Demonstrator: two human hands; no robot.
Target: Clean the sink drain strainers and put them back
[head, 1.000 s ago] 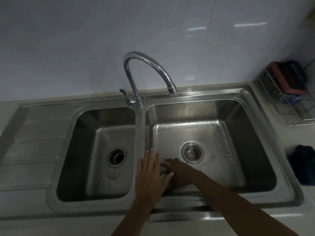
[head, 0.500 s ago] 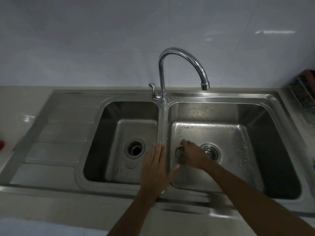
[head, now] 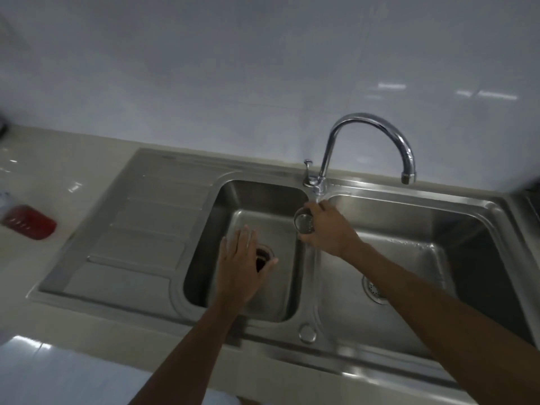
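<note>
The right hand [head: 327, 229] is gripping the small round perforated steel strainer [head: 303, 222] over the sink divider [head: 309, 287], probably to reseat it in the open dark drain hole [head: 264, 256], while the left hand [head: 239, 267] is hovering flat and empty above it

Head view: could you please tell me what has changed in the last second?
The right hand lifted the loose strainer from the right basin floor to the divider, below the faucet base. The left hand moved from the divider to over the empty left drain, fingers straight. The other strainer stays seated in the right basin.
</note>
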